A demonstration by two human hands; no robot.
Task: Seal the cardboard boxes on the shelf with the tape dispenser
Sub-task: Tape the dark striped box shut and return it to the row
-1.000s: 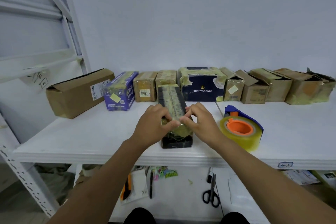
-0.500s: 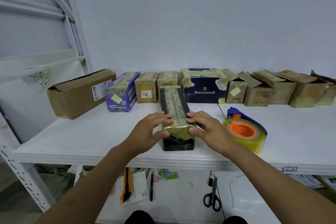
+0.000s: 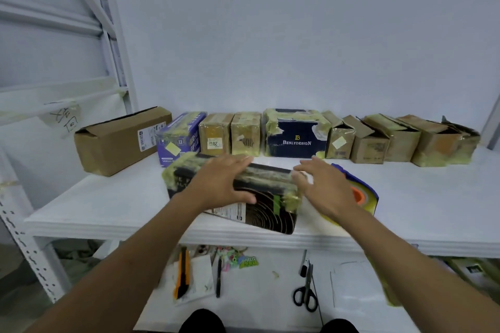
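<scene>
Turned crosswise since earlier, black box (image 3: 265, 213) at shelf (image 3: 433, 211) front carries tape on top and ends, left hand (image 3: 219, 184) flat upon it, right hand (image 3: 324, 192) open just beside, dispenser (image 3: 364, 199) lying idle; flap-open boxes (image 3: 369, 144) at right apparently await sealing.

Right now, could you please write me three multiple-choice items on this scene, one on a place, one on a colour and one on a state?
1. Where do the scissors lie? A. below the shelf B. on the shelf C. on a box
2. What colour is the dispenser core? A. green B. orange C. white
3. How is the right hand? A. gripping tape B. holding scissors C. open, fingers straight
Answers: 1 A, they lie on the surface under the shelf; 2 B, orange shows past the hand; 3 C, its fingers are spread and hold nothing.
</scene>
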